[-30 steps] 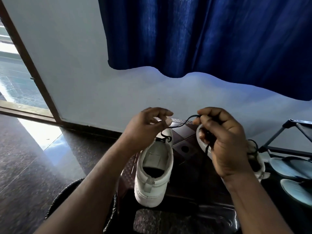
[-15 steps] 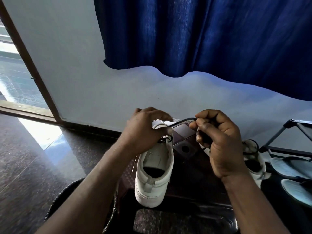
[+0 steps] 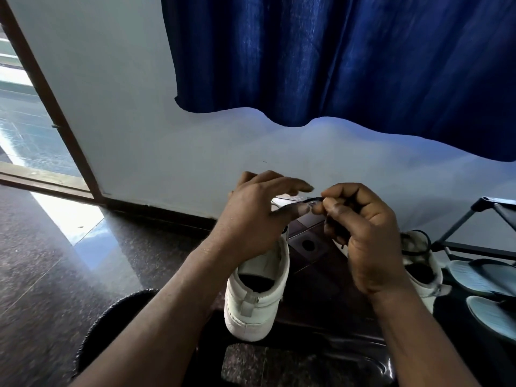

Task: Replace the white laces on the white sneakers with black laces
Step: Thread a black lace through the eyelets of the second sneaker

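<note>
my right grip (image 3: 360, 236) is curled, pinching the black lace (image 3: 312, 200) between thumb and forefinger. my left grip (image 3: 251, 219) is spread loose just left of it, thumb tip almost at that pinch, holding nothing i can see. the lace runs left behind it toward the near sneaker (image 3: 257, 291), heel toward me on the dark counter (image 3: 315, 275). the second sneaker (image 3: 424, 275) sits right, partly behind my right grip. far right, a rack (image 3: 474, 219) holds pale sandals (image 3: 485, 275).
</note>
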